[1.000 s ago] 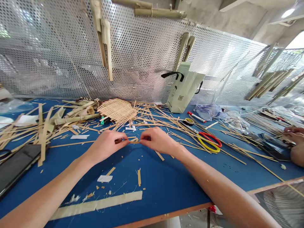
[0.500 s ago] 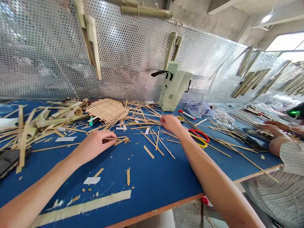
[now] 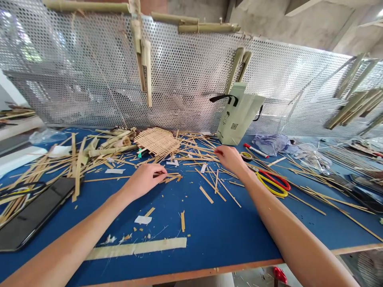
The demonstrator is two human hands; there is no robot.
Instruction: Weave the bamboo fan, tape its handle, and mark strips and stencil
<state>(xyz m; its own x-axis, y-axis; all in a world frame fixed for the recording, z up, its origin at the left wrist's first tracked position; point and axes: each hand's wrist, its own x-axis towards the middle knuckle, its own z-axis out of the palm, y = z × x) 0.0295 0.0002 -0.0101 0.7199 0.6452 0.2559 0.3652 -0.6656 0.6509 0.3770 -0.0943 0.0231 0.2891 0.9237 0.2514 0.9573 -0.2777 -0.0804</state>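
My left hand (image 3: pixel 144 179) is closed in a pinch low over the blue table. A thin bamboo strip shows at its fingertips, beside a few short bamboo strips (image 3: pixel 172 178). My right hand (image 3: pixel 229 158) reaches farther out, fingers curled down at the edge of a heap of loose bamboo strips (image 3: pixel 196 151). Whatever those fingers hold is hidden. Behind and between the hands lies a woven bamboo piece (image 3: pixel 157 141). Close to my right forearm rest scissors with red and yellow handles (image 3: pixel 273 183).
A pale green paper bag (image 3: pixel 237 121) stands against the perforated metal screen (image 3: pixel 185 79). A red marker (image 3: pixel 255 150) and crumpled plastic (image 3: pixel 272 144) lie right of it. A black phone (image 3: pixel 38 211) is at the left. A flat bamboo slat (image 3: pixel 140 248) lies near the front edge.
The view has swung left, so everything sits farther right, and the phone has come into view. A co-worker's hands at the right have left the picture. My hands stay in nearly the same places.
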